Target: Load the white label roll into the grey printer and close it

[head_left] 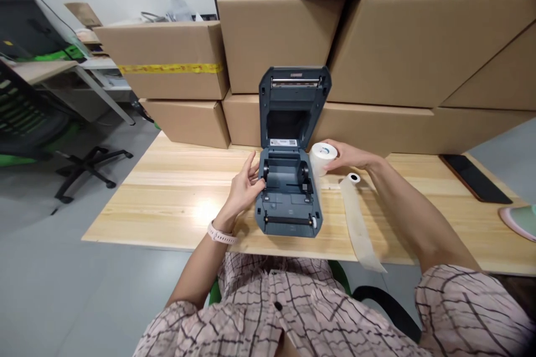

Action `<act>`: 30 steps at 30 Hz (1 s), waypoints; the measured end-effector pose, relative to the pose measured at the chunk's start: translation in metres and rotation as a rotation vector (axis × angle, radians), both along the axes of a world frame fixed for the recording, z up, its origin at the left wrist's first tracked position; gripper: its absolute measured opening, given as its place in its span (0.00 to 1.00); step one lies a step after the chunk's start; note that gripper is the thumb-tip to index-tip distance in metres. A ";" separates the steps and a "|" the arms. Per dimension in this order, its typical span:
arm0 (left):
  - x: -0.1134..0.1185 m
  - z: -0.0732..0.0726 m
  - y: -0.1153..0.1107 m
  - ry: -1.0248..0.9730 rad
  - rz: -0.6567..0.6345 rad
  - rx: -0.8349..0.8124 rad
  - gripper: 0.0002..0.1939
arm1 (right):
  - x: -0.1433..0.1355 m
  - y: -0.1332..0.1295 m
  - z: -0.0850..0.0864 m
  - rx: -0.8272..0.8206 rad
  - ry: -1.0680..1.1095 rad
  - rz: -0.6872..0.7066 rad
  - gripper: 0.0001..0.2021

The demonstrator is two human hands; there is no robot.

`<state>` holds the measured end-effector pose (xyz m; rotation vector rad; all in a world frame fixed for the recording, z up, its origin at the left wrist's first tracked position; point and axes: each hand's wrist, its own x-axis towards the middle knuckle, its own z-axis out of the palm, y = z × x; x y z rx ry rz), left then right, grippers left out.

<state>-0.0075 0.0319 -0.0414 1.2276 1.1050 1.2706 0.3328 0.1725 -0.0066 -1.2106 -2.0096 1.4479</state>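
Observation:
A dark label printer (288, 201) stands on the wooden table with its lid raised and its inner bay exposed. My left hand (245, 187) rests against the printer's left side, thumb on the rim of the bay and fingers apart. Just right of the printer, my right hand (345, 155) has its fingers around a thick white roll (322, 157). Nearer the front, a small roll (353, 178) has a long pale strip (360, 228) unrolled from it, which hangs over the table's front edge.
Stacked cardboard boxes (278, 39) line the back of the wooden table (154, 195). A dark phone (475, 178) lies at the right, near a green and pink object (519, 220). An office chair (37, 117) stands on the floor at the left.

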 end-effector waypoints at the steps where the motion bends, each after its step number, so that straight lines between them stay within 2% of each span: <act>1: 0.000 0.000 0.000 0.003 -0.003 0.001 0.53 | 0.000 -0.002 0.003 0.000 0.014 0.011 0.38; 4: 0.001 0.001 -0.001 0.006 -0.023 0.001 0.53 | -0.003 -0.012 0.023 0.060 0.106 0.087 0.42; 7: 0.001 0.002 -0.002 -0.021 -0.036 0.026 0.51 | -0.023 -0.028 0.053 0.167 0.177 0.224 0.43; 10: 0.001 0.004 -0.003 -0.006 -0.034 0.041 0.49 | -0.063 -0.043 0.080 0.271 -0.050 0.377 0.36; 13: 0.000 0.004 -0.003 0.048 -0.017 0.052 0.48 | -0.102 -0.050 0.095 0.388 -0.363 0.510 0.30; 15: 0.000 0.003 -0.003 0.073 -0.002 0.053 0.48 | -0.120 -0.050 0.096 0.438 -0.493 0.523 0.30; 18: 0.000 0.002 -0.002 0.083 0.002 0.033 0.48 | -0.136 -0.049 0.087 0.489 -0.630 0.516 0.32; 24: -0.001 0.003 0.001 0.060 -0.019 0.009 0.49 | -0.145 -0.049 0.063 0.446 -0.694 0.566 0.32; 27: -0.001 0.003 0.001 0.070 -0.014 0.018 0.48 | -0.138 -0.056 0.057 0.490 -0.628 0.550 0.32; 30: 0.000 0.004 0.000 0.066 -0.016 0.035 0.47 | -0.121 -0.080 0.058 0.635 -0.442 0.481 0.29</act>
